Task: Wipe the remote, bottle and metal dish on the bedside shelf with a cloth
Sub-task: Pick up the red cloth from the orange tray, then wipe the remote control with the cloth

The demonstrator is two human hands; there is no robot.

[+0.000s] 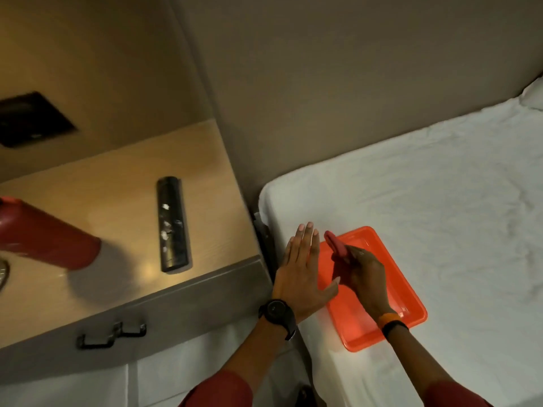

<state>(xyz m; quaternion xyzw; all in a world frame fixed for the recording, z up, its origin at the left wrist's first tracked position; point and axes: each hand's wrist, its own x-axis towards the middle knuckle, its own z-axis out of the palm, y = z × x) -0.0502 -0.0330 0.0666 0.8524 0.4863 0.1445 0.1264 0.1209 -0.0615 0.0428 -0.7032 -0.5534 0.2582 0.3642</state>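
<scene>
A black remote [172, 224] lies lengthwise on the wooden bedside shelf [123, 171]. To its left stands a dark red bottle [47, 233], blurred. A sliver of the metal dish [3, 274] shows at the left edge. My right hand [363, 274] is shut on a folded pink-red cloth [336, 245] above an orange tray [390, 289] on the bed. My left hand [302, 268] is flat and open, fingers together, beside the tray's left edge, holding nothing.
The white bed [426, 186] fills the right side, with a narrow gap between it and the shelf. A grey drawer front with a black handle [111, 334] sits below the shelf. A black panel [32, 118] is set in the wall behind.
</scene>
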